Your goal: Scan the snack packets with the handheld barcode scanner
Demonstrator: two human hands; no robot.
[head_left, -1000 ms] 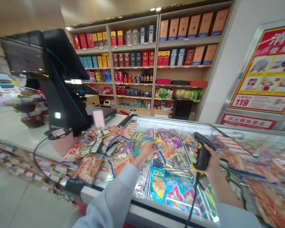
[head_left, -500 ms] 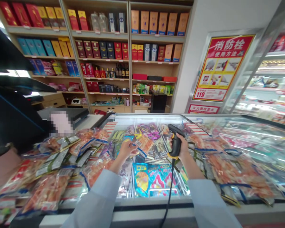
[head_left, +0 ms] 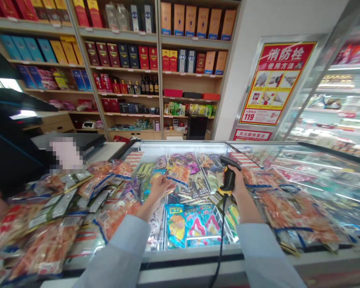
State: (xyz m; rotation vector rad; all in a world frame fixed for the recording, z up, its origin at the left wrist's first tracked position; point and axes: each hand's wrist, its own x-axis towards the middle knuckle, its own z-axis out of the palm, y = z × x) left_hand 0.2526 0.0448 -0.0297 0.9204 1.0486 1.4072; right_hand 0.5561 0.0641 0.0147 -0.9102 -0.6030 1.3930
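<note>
The left hand is open, with the fingers spread wide. It holds nothing. It is low over the snack packets in the freezer chest, and I cannot tell if it touches them. The nearest one is an orange packet, just past the hand. The right hand is closed tight around the grip of a black and yellow barcode scanner, and the top of the scanner points forward, over the packets. A black cord hangs down from it. Blue and pink packets lie near the front of the freezer chest. A big heap of red-orange packets sits to the left. Behind are wooden shelves full of boxes and bottles, and a red and yellow fire hydrant sign.
</note>
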